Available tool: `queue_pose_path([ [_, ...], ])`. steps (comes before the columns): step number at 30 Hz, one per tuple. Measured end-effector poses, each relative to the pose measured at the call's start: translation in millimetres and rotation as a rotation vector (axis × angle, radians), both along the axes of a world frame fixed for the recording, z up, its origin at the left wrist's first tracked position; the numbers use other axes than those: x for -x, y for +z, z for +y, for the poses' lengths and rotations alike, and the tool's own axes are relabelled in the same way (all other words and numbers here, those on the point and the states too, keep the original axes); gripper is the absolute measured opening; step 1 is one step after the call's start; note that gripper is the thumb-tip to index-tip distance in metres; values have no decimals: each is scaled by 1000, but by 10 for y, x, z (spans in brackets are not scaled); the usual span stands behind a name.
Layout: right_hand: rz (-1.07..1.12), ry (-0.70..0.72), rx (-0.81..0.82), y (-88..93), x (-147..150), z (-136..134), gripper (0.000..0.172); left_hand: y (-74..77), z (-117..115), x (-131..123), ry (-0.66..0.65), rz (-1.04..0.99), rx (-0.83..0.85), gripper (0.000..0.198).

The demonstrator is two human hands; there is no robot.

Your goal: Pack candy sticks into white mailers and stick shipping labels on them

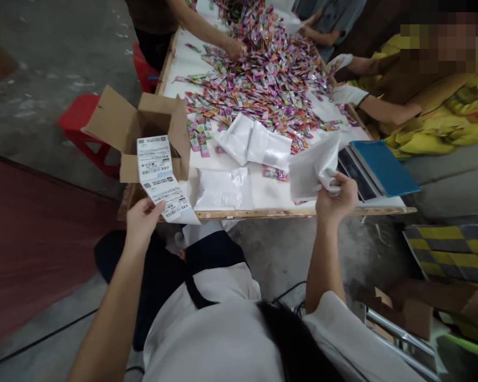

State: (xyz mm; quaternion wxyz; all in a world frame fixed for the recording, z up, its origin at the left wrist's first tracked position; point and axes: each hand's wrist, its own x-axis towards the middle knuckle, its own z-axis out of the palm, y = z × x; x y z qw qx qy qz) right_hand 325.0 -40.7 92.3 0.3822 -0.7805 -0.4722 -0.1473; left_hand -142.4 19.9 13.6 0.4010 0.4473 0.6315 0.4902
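Note:
My left hand [141, 222] pinches a strip of printed shipping labels [155, 159] between thumb and fingers, beside the table's front edge. The strip stands up in front of an open cardboard box [111, 119]. My right hand [338, 197] grips a white plastic mailing bag [313, 167] by its crumpled right side, above the table's front right. Between my hands, a white packet [223, 189] lies flat on the table [263, 200]. Two more white packets [269, 147] rest behind it, against a heap of small colourful sachets [258, 79].
Co-workers stand round the table; one bare hand [235, 49] reaches into the heap, and gloved hands [348, 94] are at the right edge. A blue folder [386, 167] lies at the right corner. Red stools [82, 119] stand left. Cardboard and metal tubing [402, 334] are at lower right.

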Motion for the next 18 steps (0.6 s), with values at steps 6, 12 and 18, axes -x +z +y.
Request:
queue_pose_path([
  [6,-16,455,552,-395,750,102,46,162,-72,-50,-17,15,28,31],
  [12,303,705,345,-388,1388,-45,32,593,-405,1,-69,25,-18,25],
  [18,794,1104,218,8,2395,222,53,821,-609,-68,-287,-29,5,28],
])
